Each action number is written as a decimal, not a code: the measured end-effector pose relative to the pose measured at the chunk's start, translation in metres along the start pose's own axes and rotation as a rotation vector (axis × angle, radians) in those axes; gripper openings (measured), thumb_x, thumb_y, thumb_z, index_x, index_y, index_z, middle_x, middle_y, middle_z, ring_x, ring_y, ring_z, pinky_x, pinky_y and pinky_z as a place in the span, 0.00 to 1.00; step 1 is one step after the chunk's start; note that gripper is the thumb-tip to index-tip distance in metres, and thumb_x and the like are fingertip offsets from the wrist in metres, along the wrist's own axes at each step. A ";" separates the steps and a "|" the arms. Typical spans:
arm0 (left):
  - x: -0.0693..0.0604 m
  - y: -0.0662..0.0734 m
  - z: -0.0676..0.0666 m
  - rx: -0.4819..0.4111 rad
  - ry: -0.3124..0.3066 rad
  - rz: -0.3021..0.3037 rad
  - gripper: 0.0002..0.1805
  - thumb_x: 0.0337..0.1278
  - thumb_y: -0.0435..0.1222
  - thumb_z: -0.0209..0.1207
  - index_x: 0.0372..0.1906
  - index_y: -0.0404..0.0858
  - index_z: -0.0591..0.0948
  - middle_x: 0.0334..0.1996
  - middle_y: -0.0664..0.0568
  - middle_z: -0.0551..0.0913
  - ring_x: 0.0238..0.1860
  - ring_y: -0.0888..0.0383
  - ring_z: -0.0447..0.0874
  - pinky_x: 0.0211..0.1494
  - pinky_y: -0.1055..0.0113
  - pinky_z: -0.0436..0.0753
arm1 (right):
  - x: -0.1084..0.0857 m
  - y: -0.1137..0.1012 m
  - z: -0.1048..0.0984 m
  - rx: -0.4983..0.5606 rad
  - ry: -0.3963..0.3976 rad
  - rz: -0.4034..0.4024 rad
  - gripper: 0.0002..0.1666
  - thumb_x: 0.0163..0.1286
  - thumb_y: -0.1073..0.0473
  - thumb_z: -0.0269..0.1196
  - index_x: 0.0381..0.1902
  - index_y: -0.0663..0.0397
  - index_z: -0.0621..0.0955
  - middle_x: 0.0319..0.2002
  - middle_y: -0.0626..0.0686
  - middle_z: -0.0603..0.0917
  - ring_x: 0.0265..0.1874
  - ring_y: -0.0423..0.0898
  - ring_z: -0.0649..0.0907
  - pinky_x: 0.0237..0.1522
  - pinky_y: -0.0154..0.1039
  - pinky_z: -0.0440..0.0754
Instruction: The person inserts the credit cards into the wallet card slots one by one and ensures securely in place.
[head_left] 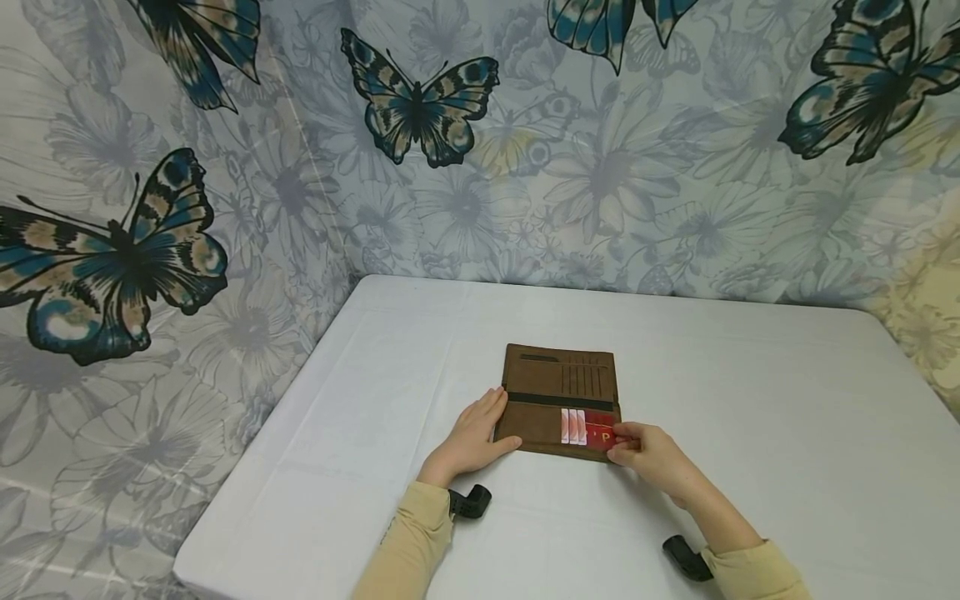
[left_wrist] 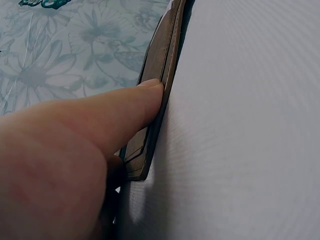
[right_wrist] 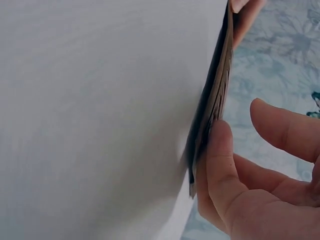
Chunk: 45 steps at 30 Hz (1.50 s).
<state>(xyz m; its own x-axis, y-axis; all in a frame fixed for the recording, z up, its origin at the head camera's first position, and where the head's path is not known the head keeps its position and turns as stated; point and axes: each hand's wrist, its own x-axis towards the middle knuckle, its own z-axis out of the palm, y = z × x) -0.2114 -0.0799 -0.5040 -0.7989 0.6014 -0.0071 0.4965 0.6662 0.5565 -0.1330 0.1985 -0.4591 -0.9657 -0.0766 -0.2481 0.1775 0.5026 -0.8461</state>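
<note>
A brown wallet [head_left: 558, 371] lies unfolded on the white table, with a dark strap across its middle. Several overlapping cards sit in its near half, the rightmost a red card [head_left: 600, 435] with a pale letter on it. My left hand [head_left: 471, 437] rests along the wallet's left side, fingers fairly straight; its thumb [left_wrist: 135, 107] presses the near part. At the right edge, my right hand [head_left: 652, 458] pinches the outer end of the red card beside the wallet's near corner. Its fingertips partly hide the card's end. In the right wrist view one finger [right_wrist: 280, 125] stands away from the wallet.
The white tabletop [head_left: 750, 400] stretches around the wallet on all sides. Butterfly-patterned wall covering [head_left: 465, 200] rises behind and to the left of the table. A black wrist device [head_left: 471, 502] is strapped to the left wrist, and another [head_left: 686, 558] is by the right.
</note>
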 end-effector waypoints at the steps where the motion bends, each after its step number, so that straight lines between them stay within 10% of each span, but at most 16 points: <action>1: 0.000 0.000 0.000 -0.002 0.000 0.000 0.43 0.63 0.54 0.50 0.71 0.32 0.50 0.72 0.46 0.45 0.71 0.55 0.37 0.70 0.57 0.42 | 0.000 0.000 0.000 0.001 -0.001 -0.003 0.30 0.63 0.67 0.59 0.56 0.83 0.65 0.37 0.57 0.78 0.36 0.47 0.76 0.34 0.37 0.77; 29: -0.001 0.000 0.000 -0.016 -0.005 0.007 0.43 0.63 0.53 0.50 0.71 0.31 0.50 0.72 0.45 0.45 0.71 0.54 0.38 0.70 0.56 0.42 | 0.001 0.001 0.003 -0.085 -0.010 -0.026 0.29 0.62 0.67 0.61 0.55 0.82 0.67 0.36 0.56 0.76 0.35 0.47 0.74 0.31 0.37 0.75; 45: 0.001 -0.005 -0.004 -0.051 -0.008 -0.010 0.41 0.64 0.53 0.50 0.71 0.32 0.51 0.72 0.47 0.47 0.71 0.54 0.39 0.70 0.55 0.45 | 0.001 0.025 -0.047 -0.208 0.017 -0.025 0.24 0.70 0.55 0.56 0.53 0.71 0.73 0.33 0.52 0.79 0.31 0.46 0.77 0.30 0.39 0.76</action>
<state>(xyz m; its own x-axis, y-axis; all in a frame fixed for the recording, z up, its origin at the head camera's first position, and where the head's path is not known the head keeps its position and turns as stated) -0.2165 -0.0847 -0.5035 -0.8011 0.5982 -0.0193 0.4702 0.6488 0.5983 -0.1384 0.2512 -0.4585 -0.9726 -0.0779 -0.2189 0.1122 0.6677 -0.7359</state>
